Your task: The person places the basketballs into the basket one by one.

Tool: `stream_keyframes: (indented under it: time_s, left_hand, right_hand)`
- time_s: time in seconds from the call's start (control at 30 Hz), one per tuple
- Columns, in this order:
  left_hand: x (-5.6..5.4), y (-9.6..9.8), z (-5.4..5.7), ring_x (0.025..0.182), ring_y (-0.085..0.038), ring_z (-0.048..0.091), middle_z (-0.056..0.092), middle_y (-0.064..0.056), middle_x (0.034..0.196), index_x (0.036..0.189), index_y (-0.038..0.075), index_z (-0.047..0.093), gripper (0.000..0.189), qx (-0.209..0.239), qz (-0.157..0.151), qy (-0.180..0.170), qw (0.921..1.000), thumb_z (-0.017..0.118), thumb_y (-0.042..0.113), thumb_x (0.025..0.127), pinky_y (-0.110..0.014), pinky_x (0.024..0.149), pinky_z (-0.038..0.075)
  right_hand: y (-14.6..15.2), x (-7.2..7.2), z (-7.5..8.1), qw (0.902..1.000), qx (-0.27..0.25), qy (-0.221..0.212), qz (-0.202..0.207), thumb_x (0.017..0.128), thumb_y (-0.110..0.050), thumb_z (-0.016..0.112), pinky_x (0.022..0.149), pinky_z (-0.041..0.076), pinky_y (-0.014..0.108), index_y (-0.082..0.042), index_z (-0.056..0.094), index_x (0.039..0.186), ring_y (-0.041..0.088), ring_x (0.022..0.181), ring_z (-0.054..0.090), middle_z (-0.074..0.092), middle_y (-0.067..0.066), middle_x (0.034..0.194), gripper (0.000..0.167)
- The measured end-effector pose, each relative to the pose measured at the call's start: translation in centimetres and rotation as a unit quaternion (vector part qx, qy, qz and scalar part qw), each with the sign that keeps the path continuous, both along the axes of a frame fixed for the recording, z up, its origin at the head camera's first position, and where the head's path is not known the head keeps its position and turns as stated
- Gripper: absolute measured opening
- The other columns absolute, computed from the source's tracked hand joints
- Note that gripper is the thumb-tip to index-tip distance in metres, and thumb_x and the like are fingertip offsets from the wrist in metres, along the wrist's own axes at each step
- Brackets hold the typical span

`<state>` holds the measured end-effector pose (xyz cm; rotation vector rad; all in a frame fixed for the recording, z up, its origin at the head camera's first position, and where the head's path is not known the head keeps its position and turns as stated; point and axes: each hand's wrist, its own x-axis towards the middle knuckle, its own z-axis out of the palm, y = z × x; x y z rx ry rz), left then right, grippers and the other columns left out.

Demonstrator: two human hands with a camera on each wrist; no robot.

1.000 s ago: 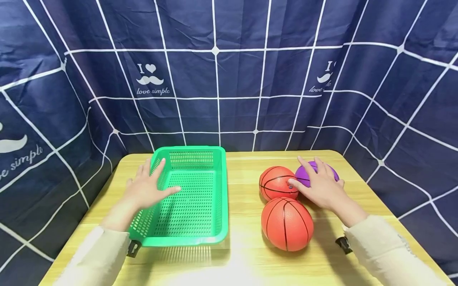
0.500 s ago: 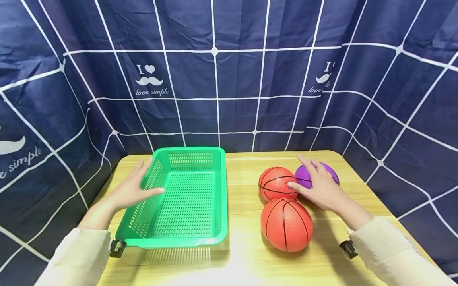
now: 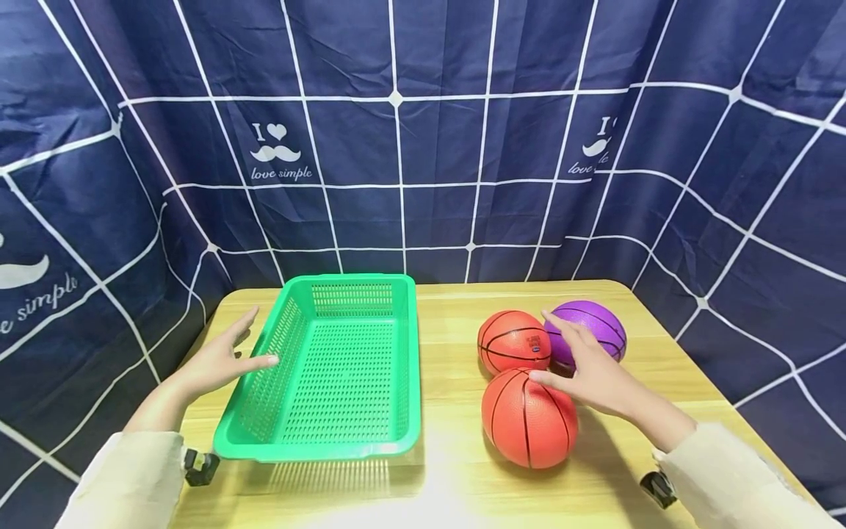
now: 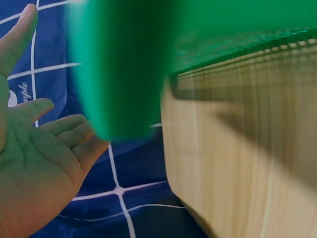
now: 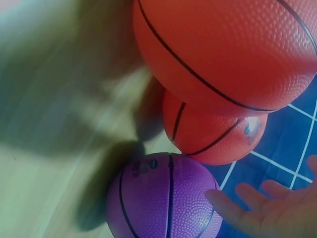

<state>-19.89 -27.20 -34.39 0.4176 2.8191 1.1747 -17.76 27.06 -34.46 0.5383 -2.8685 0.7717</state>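
My left hand (image 3: 214, 361) hovers with spread, loose fingers at the left long side of a green plastic basket (image 3: 415, 367), its thumb reaching over the rim. In the left wrist view the palm faces the basket and holds nothing. My right hand (image 3: 598, 375) is held over the balls on the right, fingers extended and thumb apart. Its thumb overlaps the top of the nearer orange basketball (image 3: 529, 426) in the head view. Behind that sits a second orange basketball (image 3: 509, 342). A purple basketball (image 3: 598, 323) lies farther back, partly hidden by the right hand.
Everything stands on a light wooden table (image 3: 449, 308) with rounded far corners. A dark blue curtain (image 3: 436, 147) with white grid lines surrounds it at the back and sides. A strip of table separates the basket from the balls. Both wrists carry small black devices.
My left hand has moved left, from above the basket's inside to its left rim. My right hand has drawn back from the purple ball toward the nearer orange ball. Basket and balls stay put.
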Motion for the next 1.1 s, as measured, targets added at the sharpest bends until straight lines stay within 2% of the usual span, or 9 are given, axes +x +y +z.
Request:
stream_keyframes:
  time_s: [0.23,0.43,0.63,0.77,0.97,1.1]
  left_hand:
    - [-0.2,-1.0,-1.2,0.131,-0.053,0.023,0.015,-0.035,0.149,0.15,-0.006,0.004,0.098,0.048,-0.008,-0.02,0.9986,0.073,0.022,0.086,-0.06,0.099,0.032]
    - [-0.4,-1.8,-1.9,0.129,-0.052,0.028,0.022,-0.037,0.145,0.146,-0.013,0.009,0.089,0.079,-0.011,-0.034,0.9962,0.069,0.016,0.088,-0.056,0.099,0.033]
    - [-0.5,-2.4,-2.4,0.128,-0.05,0.032,0.029,-0.035,0.143,0.143,-0.016,0.019,0.078,0.087,-0.009,-0.046,0.9951,0.066,0.016,0.091,-0.056,0.098,0.035]
    - [-0.4,-2.7,-2.7,0.126,-0.049,0.036,0.032,-0.035,0.142,0.142,-0.016,0.024,0.073,0.084,-0.001,-0.052,0.9951,0.065,0.017,0.092,-0.056,0.099,0.035]
    - [-0.4,-2.9,-3.1,0.123,-0.047,0.041,0.038,-0.034,0.139,0.14,-0.016,0.029,0.067,0.086,0.008,-0.055,0.9948,0.064,0.016,0.092,-0.054,0.098,0.036]
    - [-0.5,-2.9,-3.4,0.122,-0.045,0.044,0.041,-0.033,0.138,0.139,-0.015,0.033,0.064,0.092,0.013,-0.058,0.994,0.064,0.015,0.092,-0.048,0.098,0.038]
  right_hand:
    - [0.0,0.7,-0.5,0.9994,-0.006,-0.002,0.034,0.076,-0.044,0.078,0.086,0.038,0.068,-0.014,0.026,0.151,0.046,0.122,0.039,0.035,0.027,0.138,0.096]
    - [0.1,1.3,-0.6,0.9982,-0.002,-0.01,0.059,0.074,-0.045,0.08,0.086,0.042,0.063,-0.016,0.031,0.149,0.042,0.121,0.041,0.042,0.024,0.134,0.094]
    - [0.4,1.7,-0.8,0.9957,0.007,-0.004,0.092,0.07,-0.044,0.082,0.084,0.047,0.053,-0.012,0.035,0.146,0.034,0.109,0.051,0.051,0.016,0.118,0.095]
    - [0.6,1.8,-1.1,0.9946,0.01,-0.011,0.103,0.068,-0.047,0.083,0.083,0.049,0.049,-0.012,0.036,0.145,0.029,0.106,0.053,0.052,0.011,0.117,0.097]
    - [0.9,1.7,-1.5,0.9917,-0.005,-0.041,0.122,0.065,-0.049,0.084,0.081,0.047,0.052,-0.016,0.035,0.146,0.028,0.106,0.05,0.05,0.011,0.119,0.1]
    - [1.2,1.5,-1.9,0.9892,-0.018,-0.053,0.135,0.062,-0.046,0.087,0.08,0.044,0.056,-0.021,0.035,0.146,0.032,0.107,0.051,0.049,0.014,0.121,0.102]
